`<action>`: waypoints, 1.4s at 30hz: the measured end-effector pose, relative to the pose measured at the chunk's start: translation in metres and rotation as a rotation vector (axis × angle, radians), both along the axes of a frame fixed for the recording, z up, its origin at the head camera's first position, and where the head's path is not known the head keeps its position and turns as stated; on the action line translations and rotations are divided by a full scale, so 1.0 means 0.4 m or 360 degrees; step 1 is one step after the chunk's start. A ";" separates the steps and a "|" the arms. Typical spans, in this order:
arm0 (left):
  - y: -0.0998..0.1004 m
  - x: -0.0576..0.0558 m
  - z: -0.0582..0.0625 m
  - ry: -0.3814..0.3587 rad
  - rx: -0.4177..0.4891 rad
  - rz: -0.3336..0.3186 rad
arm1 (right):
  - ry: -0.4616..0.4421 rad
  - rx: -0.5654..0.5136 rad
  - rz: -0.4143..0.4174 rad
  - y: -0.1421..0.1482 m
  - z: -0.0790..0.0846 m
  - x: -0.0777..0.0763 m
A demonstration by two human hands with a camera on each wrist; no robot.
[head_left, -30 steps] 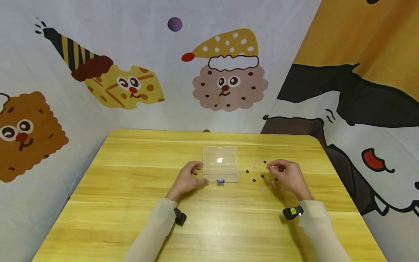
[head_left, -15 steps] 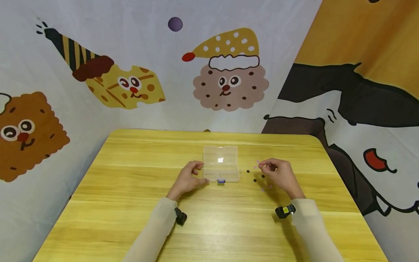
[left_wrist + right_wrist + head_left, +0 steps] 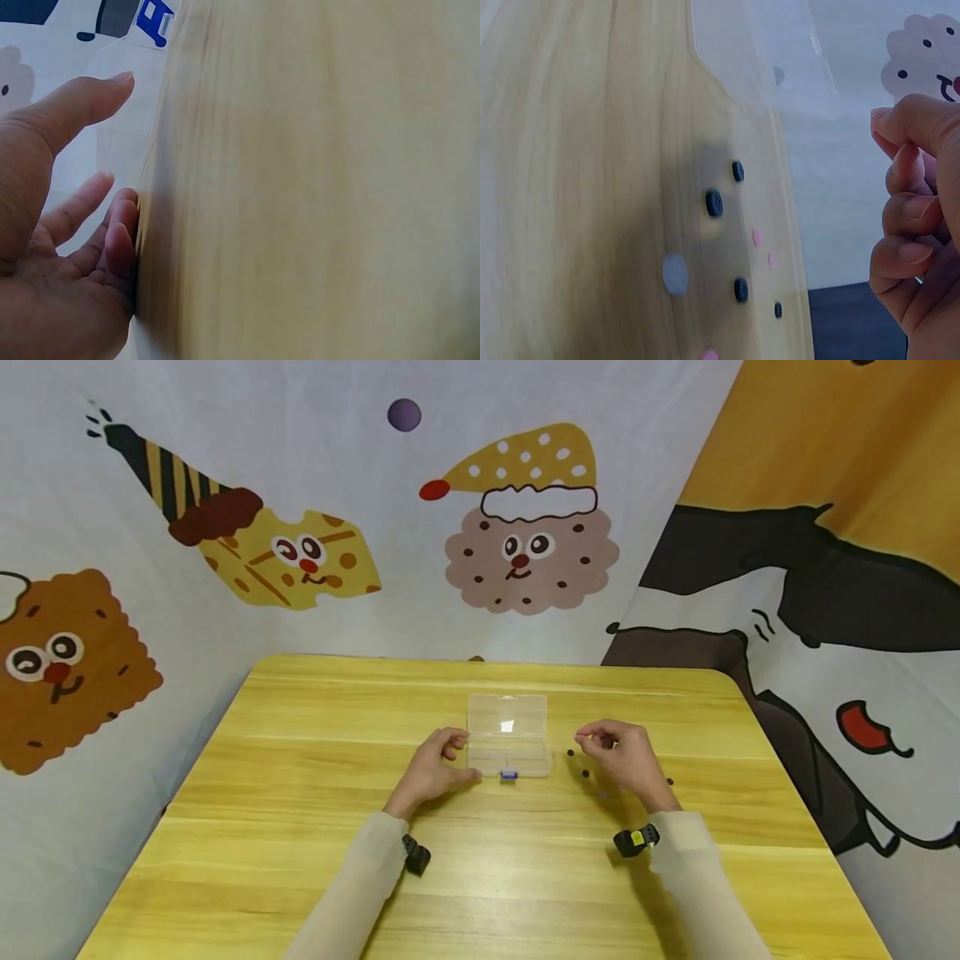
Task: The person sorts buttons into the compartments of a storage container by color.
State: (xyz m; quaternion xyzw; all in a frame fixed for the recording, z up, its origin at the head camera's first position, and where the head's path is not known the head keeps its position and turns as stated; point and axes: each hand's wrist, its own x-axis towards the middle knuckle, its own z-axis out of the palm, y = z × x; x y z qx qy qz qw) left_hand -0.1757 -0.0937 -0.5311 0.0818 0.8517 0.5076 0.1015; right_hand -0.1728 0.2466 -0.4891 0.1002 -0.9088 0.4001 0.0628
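A clear plastic box (image 3: 507,755) with a blue latch (image 3: 509,775) stands on the table with its lid raised. At its left side is my left hand (image 3: 432,772), thumb and fingers spread apart and touching or nearly touching the box edge. My right hand (image 3: 624,758) hovers just right of the box. Its thumb and index fingertips are pinched together, as on a small button that the fingertips hide. Below it lie several black buttons (image 3: 714,203), some pink ones (image 3: 757,238) and a pale one (image 3: 675,274).
The wooden table (image 3: 337,860) ends at a cartoon-printed cloth (image 3: 330,635) behind and at the sides. One black button (image 3: 670,782) lies right of my right wrist. Each wrist carries a small black camera (image 3: 417,856).
My right hand has moved left from over the scattered buttons towards the box, its fingertips staying pinched. My left hand and the box have kept their places.
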 end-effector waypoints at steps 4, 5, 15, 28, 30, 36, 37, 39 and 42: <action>-0.003 -0.001 -0.002 0.0007 0.0001 0.0004 | -0.0041 -0.0033 0.0022 -0.028 -0.001 -0.006; -0.003 -0.001 -0.001 0.0009 0.0004 0.0007 | -0.0049 -0.0037 0.0028 -0.035 -0.001 -0.007; -0.002 0.005 0.002 0.0000 0.0015 0.0012 | -0.0071 -0.0044 0.0070 -0.101 -0.011 -0.026; 0.002 0.005 0.004 -0.0003 0.0044 0.0017 | -0.0170 -0.0046 0.0074 -0.154 -0.030 -0.046; 0.003 0.004 0.004 -0.0006 0.0046 0.0023 | -0.0183 -0.0046 0.0077 -0.159 -0.032 -0.050; 0.004 0.004 0.003 -0.0030 0.0050 0.0036 | -0.0174 -0.0032 0.0118 -0.177 -0.039 -0.056; 0.005 0.004 0.003 -0.0034 0.0049 0.0038 | -0.0173 -0.0027 0.0124 -0.181 -0.040 -0.056; 0.005 0.003 0.001 -0.0040 0.0045 0.0044 | -0.0174 -0.0017 0.0133 -0.188 -0.041 -0.058; 0.006 0.003 0.002 -0.0037 0.0043 0.0051 | -0.0180 -0.0001 0.0139 -0.197 -0.041 -0.062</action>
